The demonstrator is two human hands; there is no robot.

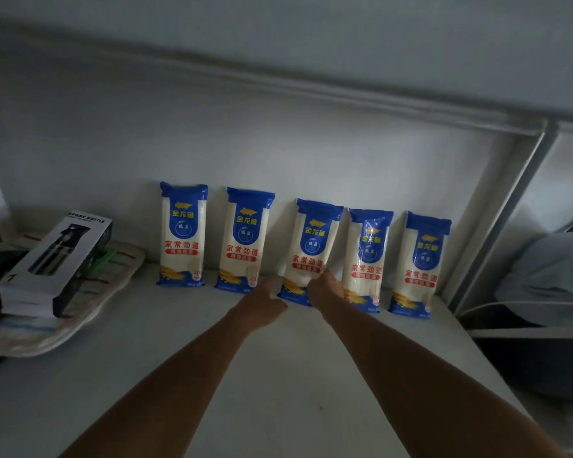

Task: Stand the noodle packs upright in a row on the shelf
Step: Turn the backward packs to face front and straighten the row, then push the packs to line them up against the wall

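Several blue-and-white noodle packs stand in a row against the white back wall of the shelf (278,375). The middle noodle pack (314,239) leans a little to the right. My left hand (267,300) is curled at its lower left corner and my right hand (324,287) grips its lower right edge, thumb up against the front. The leftmost pack (183,233) and the one beside it (245,239) stand upright and apart. Two more packs (366,259) (422,262) stand close together on the right. My fingertips are hidden behind my hands.
A boxed spray bottle (57,262) lies on a flat pale pack (90,305) at the left of the shelf. A metal shelf post (506,209) rises at the right. Beyond it lies grey cloth (549,279). The shelf above (311,44) hangs overhead.
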